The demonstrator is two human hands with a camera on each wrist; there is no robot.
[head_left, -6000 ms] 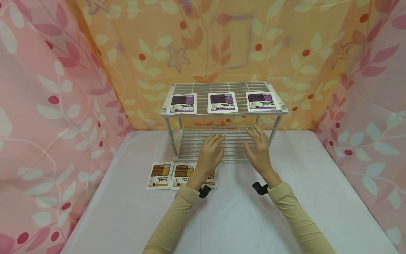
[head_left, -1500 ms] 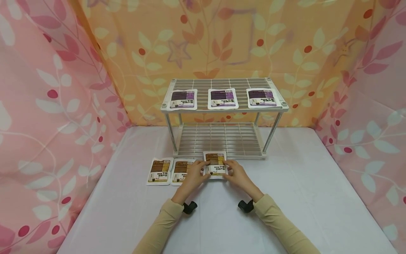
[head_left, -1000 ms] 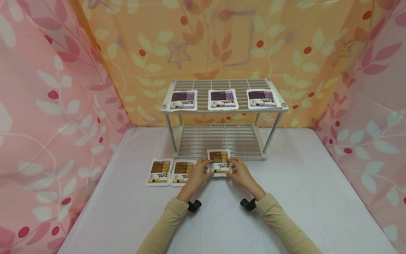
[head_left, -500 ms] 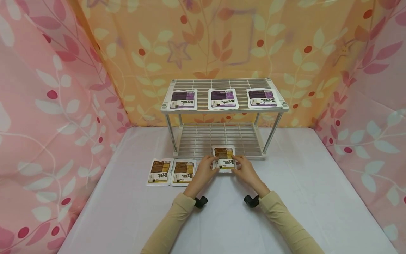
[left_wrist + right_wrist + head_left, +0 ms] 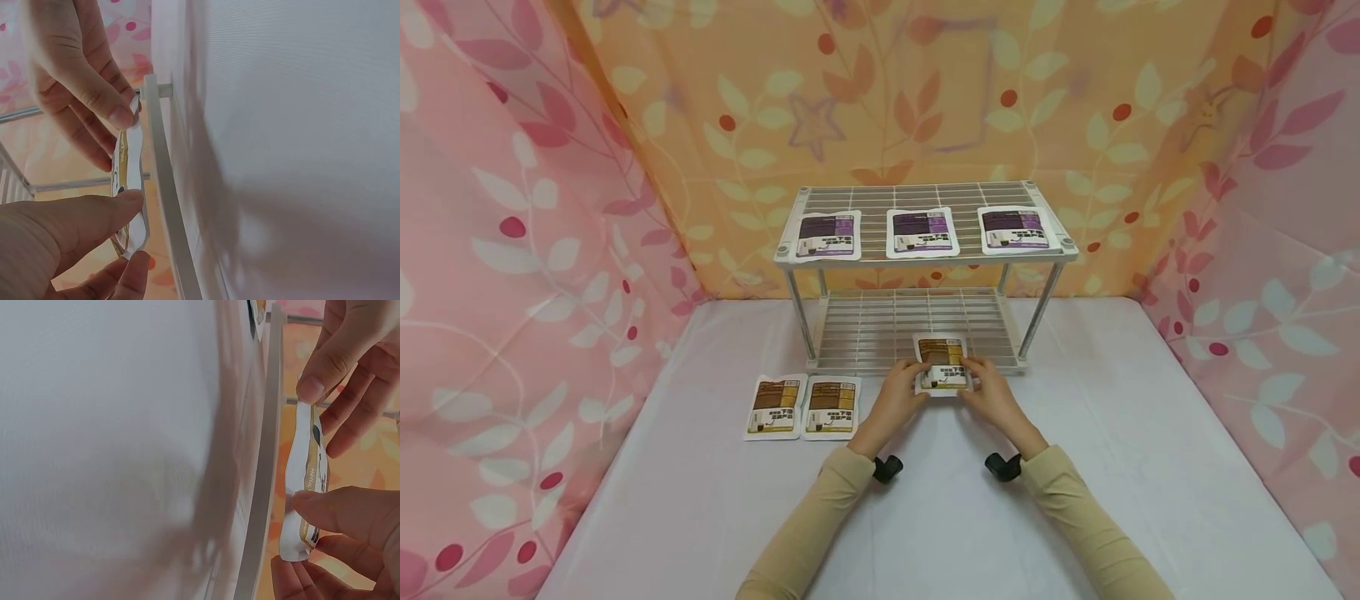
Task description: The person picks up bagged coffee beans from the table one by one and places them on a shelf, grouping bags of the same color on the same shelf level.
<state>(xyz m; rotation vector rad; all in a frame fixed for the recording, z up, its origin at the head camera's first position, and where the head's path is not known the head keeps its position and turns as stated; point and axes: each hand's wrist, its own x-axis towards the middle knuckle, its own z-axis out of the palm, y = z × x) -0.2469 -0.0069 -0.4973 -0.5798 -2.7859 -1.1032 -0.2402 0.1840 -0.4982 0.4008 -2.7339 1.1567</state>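
Both hands hold one flat white pouch with a brown and yellow label [image 5: 943,363] at the front edge of the rack's lower shelf. My left hand [image 5: 895,398] pinches its left edge, thumb on the near side. The right hand [image 5: 996,397] pinches the opposite edge. Seen edge-on in the left wrist view, the pouch [image 5: 132,175] lies between thumbs and fingers, close by the shelf's front bar [image 5: 165,187]. In the right wrist view the pouch [image 5: 303,481] shows its pale back edge. Two matching brown pouches, a left one [image 5: 776,407] and a right one [image 5: 831,407], lie on the table.
A white two-tier wire rack [image 5: 925,198] stands at the back of the table [image 5: 940,517]. Three purple-labelled pouches lie on its top shelf: left [image 5: 828,236], middle [image 5: 922,232] and right [image 5: 1016,229]. Metal posts [image 5: 1041,310] flank the lower shelf [image 5: 910,321]. Patterned curtains [image 5: 880,92] enclose the table.
Six seconds ago both hands were empty over the lower shelf, with three brown pouches on the table. Since then they grip the rightmost one, and it has moved right and towards the shelf.
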